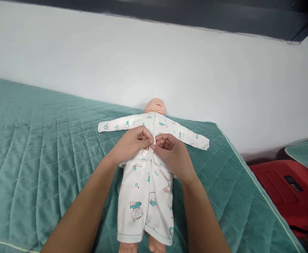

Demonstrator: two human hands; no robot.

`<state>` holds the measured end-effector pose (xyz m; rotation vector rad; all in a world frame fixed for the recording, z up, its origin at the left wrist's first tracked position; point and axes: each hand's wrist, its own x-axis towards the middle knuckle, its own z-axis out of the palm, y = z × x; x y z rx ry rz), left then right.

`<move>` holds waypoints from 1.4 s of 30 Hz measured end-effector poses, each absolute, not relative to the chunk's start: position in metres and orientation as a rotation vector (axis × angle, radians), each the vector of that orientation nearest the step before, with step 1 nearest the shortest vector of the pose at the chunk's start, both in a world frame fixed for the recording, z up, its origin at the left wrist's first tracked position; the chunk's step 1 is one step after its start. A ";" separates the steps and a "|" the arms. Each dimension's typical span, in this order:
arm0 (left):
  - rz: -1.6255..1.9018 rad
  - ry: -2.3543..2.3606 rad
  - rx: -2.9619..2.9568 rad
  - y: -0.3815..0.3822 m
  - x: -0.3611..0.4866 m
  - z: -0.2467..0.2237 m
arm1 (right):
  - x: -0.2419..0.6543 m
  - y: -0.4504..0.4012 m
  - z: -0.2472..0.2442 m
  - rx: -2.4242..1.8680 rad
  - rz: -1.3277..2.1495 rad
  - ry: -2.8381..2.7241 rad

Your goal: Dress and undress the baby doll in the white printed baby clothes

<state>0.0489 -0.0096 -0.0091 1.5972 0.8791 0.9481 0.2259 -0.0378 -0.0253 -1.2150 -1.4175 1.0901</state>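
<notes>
White printed shirt (150, 122): on the doll (154, 106), lying on green quilt (72, 158); mid-front partly hidden.
Left hand (131, 143): we pinch its front edge.
Right hand (172, 153): fingertips (154, 147) pinching just beside; exact fold unclear.
Feet (157, 245): cut off below.

The shirt (151, 123) and trousers (138, 189) are white with teal cartoon prints; the doll (155, 105) peach; the quilt (64, 151) diamond-patterned green; the wall (154, 59) white.

Your bare fingers (144, 143) hide part of the white printed cloth shirt (150, 120); the lower edge crops the pinkish plastic doll's feet (128, 248); you can't read the dark rectangular label (293, 183).
</notes>
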 end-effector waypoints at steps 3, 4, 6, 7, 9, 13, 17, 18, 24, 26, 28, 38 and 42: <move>0.951 0.912 1.585 -0.011 0.051 -0.007 | 0.225 -0.038 -0.025 -1.236 1.076 -1.440; 0.954 0.918 1.587 -0.011 0.052 -0.006 | 0.225 -0.038 -0.025 -1.241 1.073 -1.443; 0.958 0.900 1.597 -0.010 0.052 -0.007 | 0.225 -0.039 -0.024 -1.252 1.064 -1.444; 0.960 0.876 1.600 -0.010 0.052 -0.008 | 0.225 -0.039 -0.024 -1.259 1.057 -1.446; 0.955 0.819 1.605 -0.009 0.051 -0.010 | 0.224 -0.039 -0.024 -1.274 1.043 -1.457; 0.935 0.753 1.627 -0.006 0.048 -0.015 | 0.224 -0.039 -0.024 -1.286 1.026 -1.468; 0.919 0.766 1.660 -0.006 0.047 -0.016 | 0.223 -0.039 -0.024 -1.295 0.994 -1.475; 0.920 0.769 1.664 -0.006 0.047 -0.016 | 0.223 -0.039 -0.024 -1.299 0.987 -1.481; 0.939 0.788 1.649 -0.005 0.049 -0.017 | 0.222 -0.040 -0.025 -1.332 0.949 -1.514; 0.946 0.790 1.646 -0.005 0.050 -0.017 | 0.221 -0.040 -0.025 -1.340 0.935 -1.518; 0.945 0.790 1.648 -0.006 0.050 -0.017 | 0.220 -0.040 -0.025 -1.343 0.928 -1.521; 0.964 0.876 1.712 -0.010 0.054 -0.016 | 0.219 -0.042 -0.021 -1.359 0.887 -1.556; 0.993 0.864 1.678 -0.009 0.054 -0.016 | 0.221 -0.041 -0.022 -1.341 0.923 -1.554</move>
